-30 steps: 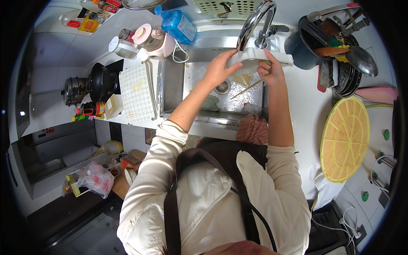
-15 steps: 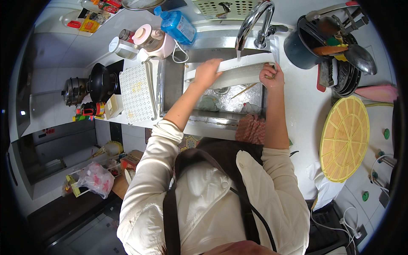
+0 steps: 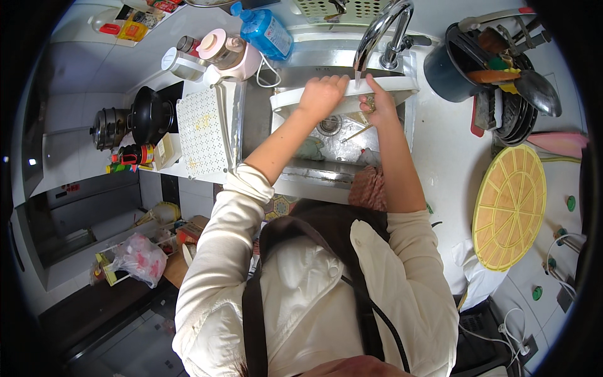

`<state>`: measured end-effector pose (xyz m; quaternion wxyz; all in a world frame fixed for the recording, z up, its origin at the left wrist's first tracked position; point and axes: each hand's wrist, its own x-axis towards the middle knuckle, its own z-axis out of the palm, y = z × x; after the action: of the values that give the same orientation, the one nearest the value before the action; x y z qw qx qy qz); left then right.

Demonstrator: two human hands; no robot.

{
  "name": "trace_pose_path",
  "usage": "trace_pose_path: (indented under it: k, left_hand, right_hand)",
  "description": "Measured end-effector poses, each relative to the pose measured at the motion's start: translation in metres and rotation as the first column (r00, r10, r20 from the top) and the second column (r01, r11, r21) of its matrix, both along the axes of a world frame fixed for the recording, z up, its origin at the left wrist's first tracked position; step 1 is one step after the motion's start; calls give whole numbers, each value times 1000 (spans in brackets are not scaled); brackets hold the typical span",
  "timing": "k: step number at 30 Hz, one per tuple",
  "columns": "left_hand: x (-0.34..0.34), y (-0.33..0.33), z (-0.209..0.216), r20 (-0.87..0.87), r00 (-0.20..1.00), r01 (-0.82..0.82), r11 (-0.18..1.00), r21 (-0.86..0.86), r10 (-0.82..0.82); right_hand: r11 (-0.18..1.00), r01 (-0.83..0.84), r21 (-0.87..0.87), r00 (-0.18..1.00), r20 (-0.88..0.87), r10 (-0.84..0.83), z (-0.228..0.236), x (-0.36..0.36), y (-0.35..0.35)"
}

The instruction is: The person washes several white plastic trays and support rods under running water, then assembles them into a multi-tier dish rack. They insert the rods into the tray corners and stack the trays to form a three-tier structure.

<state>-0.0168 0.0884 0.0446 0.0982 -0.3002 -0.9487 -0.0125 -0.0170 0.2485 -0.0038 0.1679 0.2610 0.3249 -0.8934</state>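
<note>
A long white tray (image 3: pixel 286 99) is tilted over the metal sink (image 3: pixel 251 135), beneath the chrome faucet (image 3: pixel 370 39), from which water runs. My left hand (image 3: pixel 323 97) is closed on its rim near the middle. Close beside it, my right hand (image 3: pixel 380 103) also holds the tray, thumb raised at the rim and fingers curled below. A small greyish-gold patch shows at those fingers; I cannot tell what it is. In the sink below lie a thin stick (image 3: pixel 357 133), a pale green cloth-like lump (image 3: pixel 309 148) and the drain (image 3: pixel 330 125).
A reddish cloth (image 3: pixel 369 188) hangs over the sink's front edge. Left of the sink are a patterned white board (image 3: pixel 202 132), a pink-lidded appliance (image 3: pixel 223 53) and a blue bottle (image 3: pixel 267 38). To the right stand a dark utensil bucket (image 3: pixel 447 69) and a round yellow board (image 3: pixel 510 207).
My right hand has left the tray's right end and moved left toward its middle. My left hand has slid right along the rim. The tray is tilted differently and sits slightly lower on the left.
</note>
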Motion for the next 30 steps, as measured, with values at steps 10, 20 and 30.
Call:
trace_pose_path:
  k: [10,20,30]
  left_hand:
    - [15,-28,57,2,990,-143,990,3,143]
    - [17,-39,46,263,961,-211,836,507,83]
    - [22,-46,17,145,982,-153,956,249,119]
  right_hand:
    - [922,179,-344,984,52,-171,-57,-1,40]
    - [777,294,-556,951,254,-178,-73,-8,43]
    - [834,179,-522,942,336,8,-48,-3,-4]
